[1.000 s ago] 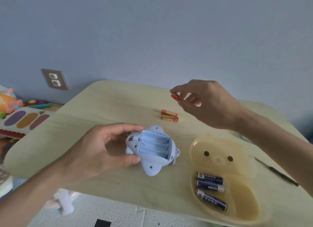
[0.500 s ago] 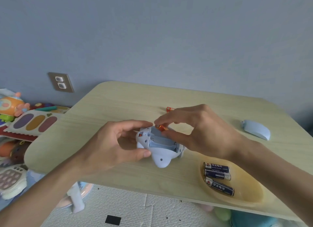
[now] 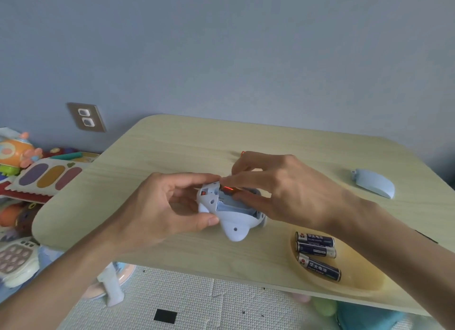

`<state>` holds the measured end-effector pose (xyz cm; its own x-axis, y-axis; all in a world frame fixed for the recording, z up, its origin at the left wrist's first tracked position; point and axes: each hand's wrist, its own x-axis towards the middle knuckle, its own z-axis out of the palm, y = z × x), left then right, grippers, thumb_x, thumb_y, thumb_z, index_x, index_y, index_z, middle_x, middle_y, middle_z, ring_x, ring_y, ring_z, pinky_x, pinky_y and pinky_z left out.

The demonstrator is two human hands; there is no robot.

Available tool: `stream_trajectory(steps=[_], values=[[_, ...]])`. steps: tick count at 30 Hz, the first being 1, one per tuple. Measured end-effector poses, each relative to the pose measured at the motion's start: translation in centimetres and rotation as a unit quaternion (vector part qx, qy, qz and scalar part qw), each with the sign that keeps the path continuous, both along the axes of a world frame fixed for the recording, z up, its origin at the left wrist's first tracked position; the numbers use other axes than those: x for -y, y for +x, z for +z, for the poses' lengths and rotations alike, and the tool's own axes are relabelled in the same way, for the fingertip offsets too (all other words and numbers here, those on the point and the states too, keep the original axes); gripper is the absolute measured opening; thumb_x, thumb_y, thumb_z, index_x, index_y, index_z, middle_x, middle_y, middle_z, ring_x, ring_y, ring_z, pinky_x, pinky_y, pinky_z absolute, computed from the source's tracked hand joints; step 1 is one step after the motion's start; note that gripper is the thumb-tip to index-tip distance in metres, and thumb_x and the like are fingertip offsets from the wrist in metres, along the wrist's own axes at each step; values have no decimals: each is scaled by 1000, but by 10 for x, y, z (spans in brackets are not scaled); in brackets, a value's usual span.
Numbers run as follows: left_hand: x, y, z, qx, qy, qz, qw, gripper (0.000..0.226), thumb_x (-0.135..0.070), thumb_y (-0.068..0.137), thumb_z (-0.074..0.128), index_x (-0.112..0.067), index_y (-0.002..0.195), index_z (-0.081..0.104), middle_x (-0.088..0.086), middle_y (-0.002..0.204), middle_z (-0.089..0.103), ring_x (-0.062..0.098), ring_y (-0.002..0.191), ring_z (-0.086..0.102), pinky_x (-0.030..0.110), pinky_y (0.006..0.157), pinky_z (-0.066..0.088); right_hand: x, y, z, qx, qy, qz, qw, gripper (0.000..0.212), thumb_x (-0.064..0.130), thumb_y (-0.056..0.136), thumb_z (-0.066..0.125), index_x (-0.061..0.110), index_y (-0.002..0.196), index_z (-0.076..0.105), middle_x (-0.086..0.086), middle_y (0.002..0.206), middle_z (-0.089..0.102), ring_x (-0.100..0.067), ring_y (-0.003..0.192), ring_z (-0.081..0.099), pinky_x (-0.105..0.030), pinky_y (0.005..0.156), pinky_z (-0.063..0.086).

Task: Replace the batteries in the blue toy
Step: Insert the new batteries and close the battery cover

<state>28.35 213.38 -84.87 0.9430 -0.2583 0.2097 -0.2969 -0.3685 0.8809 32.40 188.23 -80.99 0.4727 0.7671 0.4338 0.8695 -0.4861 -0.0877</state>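
Observation:
The pale blue toy (image 3: 231, 221) lies belly-up on the wooden table (image 3: 172, 145), its battery bay open. My left hand (image 3: 170, 206) grips the toy's left end between thumb and fingers. My right hand (image 3: 278, 192) reaches over the bay and pinches an orange-red battery (image 3: 228, 188) at the bay's far slot. Three dark blue batteries (image 3: 316, 252) lie in a yellow dish (image 3: 364, 280) at the near right. Another orange battery (image 3: 243, 153) barely shows behind my right fingers.
The toy's blue battery cover (image 3: 374, 186) rests at the far right of the table. A thin dark tool (image 3: 427, 236) lies by my right forearm. Colourful toys (image 3: 37, 172) crowd the floor at left, below a wall socket (image 3: 86, 117). A foam mat lies under the table.
My right hand carried the orange battery from the far side of the table down onto the toy's open bay. The view has shifted, so the blue cover now shows.

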Motion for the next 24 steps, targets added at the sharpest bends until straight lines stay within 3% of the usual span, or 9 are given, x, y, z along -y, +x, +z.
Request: stream_trajectory(steps=[2,4,7,9,11,13,17,20,24], values=[[0,0,-1,0,-4,2,1000,62,-23,64,92,-31,123,74,-16,112,84,6,105,80,17,93,59,-1,1,0,10,-24,-1,1000,17,19,98,69,18,110,80,-5,106,70,-20,69,65,-29,63,52],[0,0,-1,-2,-13,1,1000,63,-20,64,92,-30,124,73,-15,113,84,7,106,80,17,92,60,-2,2,-2,26,-37,-2,999,16,19,99,66,17,104,81,-7,105,70,-8,70,41,-16,67,31],[-2,2,-4,-11,-27,-2,1000,65,-15,65,92,-26,126,73,-10,115,85,12,106,81,19,91,61,-2,2,-3,32,-37,9,999,14,17,98,68,13,102,81,-10,104,70,2,80,16,-13,72,22],[-2,3,-6,-15,-35,-3,999,65,-14,64,92,-24,126,73,-7,114,85,15,106,82,21,90,62,0,2,-5,24,-36,7,999,14,17,98,69,16,105,81,-9,106,70,-1,78,24,-15,66,28],[-2,4,-6,-17,-42,-2,999,64,-12,64,92,-24,124,74,-6,113,85,15,105,82,21,89,62,1,1,-5,-17,-22,0,1000,18,18,99,67,18,109,82,-7,110,70,-14,74,56,-27,66,51],[-2,4,-7,-14,-42,1,999,64,-12,63,92,-25,123,75,-6,112,86,15,105,82,20,89,62,2,1,-1,-57,9,2,998,17,16,97,70,18,109,83,-4,110,74,-20,85,73,-37,75,60],[-5,4,-8,-16,-45,7,999,61,-19,62,94,-32,120,80,-8,111,86,13,102,82,21,88,62,13,27,16,-103,89,-90,987,16,17,93,77,19,108,83,7,103,80,-7,80,75,-28,76,61],[-5,5,-8,-16,-44,9,999,64,-23,62,94,-41,121,77,-10,112,85,11,103,81,24,91,63,23,63,27,-119,58,-201,971,17,19,93,78,19,110,81,14,95,75,6,77,69,-21,82,59],[-5,4,-8,-18,-44,16,999,65,-26,61,95,-46,120,75,-13,111,85,8,105,80,23,92,62,19,103,26,-153,-12,-259,954,17,24,91,79,20,108,81,3,105,81,-11,93,73,-34,94,59]])
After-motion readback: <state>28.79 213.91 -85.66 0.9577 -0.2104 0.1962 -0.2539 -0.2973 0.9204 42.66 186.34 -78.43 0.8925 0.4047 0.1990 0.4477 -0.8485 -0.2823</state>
